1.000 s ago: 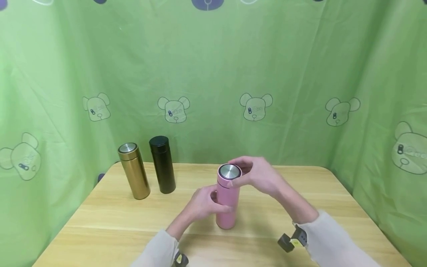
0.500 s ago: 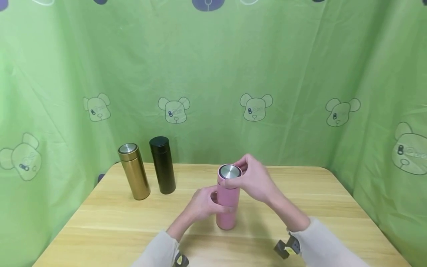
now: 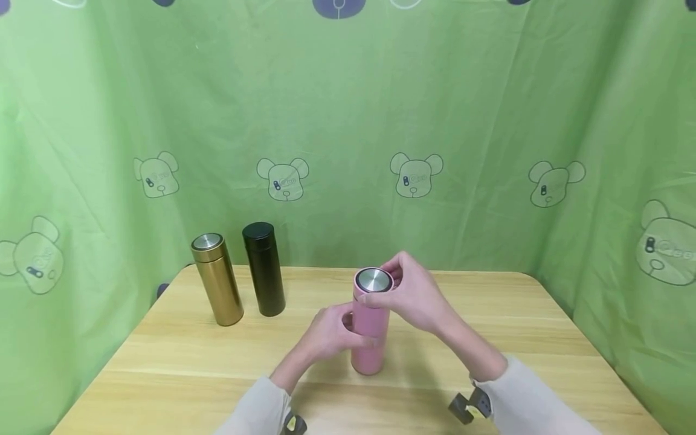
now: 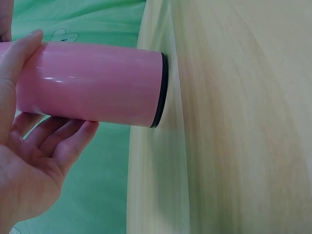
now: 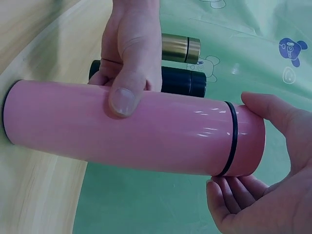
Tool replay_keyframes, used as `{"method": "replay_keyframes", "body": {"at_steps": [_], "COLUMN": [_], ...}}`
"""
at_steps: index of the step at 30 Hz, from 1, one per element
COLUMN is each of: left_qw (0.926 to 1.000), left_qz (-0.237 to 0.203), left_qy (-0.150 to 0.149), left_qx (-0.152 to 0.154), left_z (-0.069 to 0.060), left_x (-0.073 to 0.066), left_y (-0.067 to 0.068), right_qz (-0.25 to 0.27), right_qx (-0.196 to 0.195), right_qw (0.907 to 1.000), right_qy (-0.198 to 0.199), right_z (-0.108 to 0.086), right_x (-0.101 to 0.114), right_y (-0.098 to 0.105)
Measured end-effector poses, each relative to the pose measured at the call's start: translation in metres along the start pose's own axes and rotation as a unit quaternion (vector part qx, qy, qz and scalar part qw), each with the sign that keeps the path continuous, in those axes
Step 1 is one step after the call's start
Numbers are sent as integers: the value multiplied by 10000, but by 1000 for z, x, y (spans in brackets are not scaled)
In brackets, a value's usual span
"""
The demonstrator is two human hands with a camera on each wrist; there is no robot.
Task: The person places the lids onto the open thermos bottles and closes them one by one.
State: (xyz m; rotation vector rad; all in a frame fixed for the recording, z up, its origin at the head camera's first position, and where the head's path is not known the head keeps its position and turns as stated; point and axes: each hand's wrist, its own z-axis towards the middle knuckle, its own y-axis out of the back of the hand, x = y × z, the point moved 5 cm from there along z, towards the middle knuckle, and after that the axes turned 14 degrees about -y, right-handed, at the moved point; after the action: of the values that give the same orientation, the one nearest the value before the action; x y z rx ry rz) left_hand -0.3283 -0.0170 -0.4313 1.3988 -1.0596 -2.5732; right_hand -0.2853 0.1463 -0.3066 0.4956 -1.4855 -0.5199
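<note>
A pink thermos bottle (image 3: 372, 320) with a steel-topped lid (image 3: 374, 280) stands upright at the middle of the wooden table. My left hand (image 3: 328, 332) holds its body from the left, the thumb across the near side. From the right, my right hand (image 3: 417, 296) grips the lid between thumb and fingers. In the right wrist view, a dark ring separates the pink lid (image 5: 251, 141) from the body, and the lid sits on the bottle. The left wrist view shows the black-rimmed base of the bottle (image 4: 102, 83) at the tabletop.
A gold thermos (image 3: 222, 290) and a black thermos (image 3: 266, 272) stand side by side at the back left of the table (image 3: 462, 338). Green curtains (image 3: 348, 109) with bear-head prints hang behind and on both sides.
My right hand has turned a little around the lid, its thumb shifting left and its forearm coming lower and leftward. The left hand and the bottle have stayed in place.
</note>
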Motion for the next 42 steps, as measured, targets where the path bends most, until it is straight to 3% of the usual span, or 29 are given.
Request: {"method": "replay_keyframes", "body": {"at_steps": [7,12,17,22,25,36,42], "left_qw": [10000,10000,10000,10000,9999,9999,9999], "left_qz": [-36,-40,-52,-41,-106,-110,-126], "left_qy": [-1,25,25,-12,24,9,44], "left_qx": [37,57,53,61,54,41,48], "left_z": [-1,-1,-2,-1,-1,-1,0], "left_x": [0,0,0,-2,-2,-2,-2], "left_y": [1,1,0,0,-1,0,0], "right_qz": [23,-294,-380,286,502,399,455], "right_qx": [-8,172,724,1470,1670,1602,1491], "right_qw": [9999,9993,9957,9878,9843,9856,9876], "right_qy": [152,172,441,420,271,369,194], "right_z": [-2,-4,-5,-1,1,4,6], "right_x": [-1,2,7,6,4,6,4], "right_y": [-1,0,3,3,2,3,3]}}
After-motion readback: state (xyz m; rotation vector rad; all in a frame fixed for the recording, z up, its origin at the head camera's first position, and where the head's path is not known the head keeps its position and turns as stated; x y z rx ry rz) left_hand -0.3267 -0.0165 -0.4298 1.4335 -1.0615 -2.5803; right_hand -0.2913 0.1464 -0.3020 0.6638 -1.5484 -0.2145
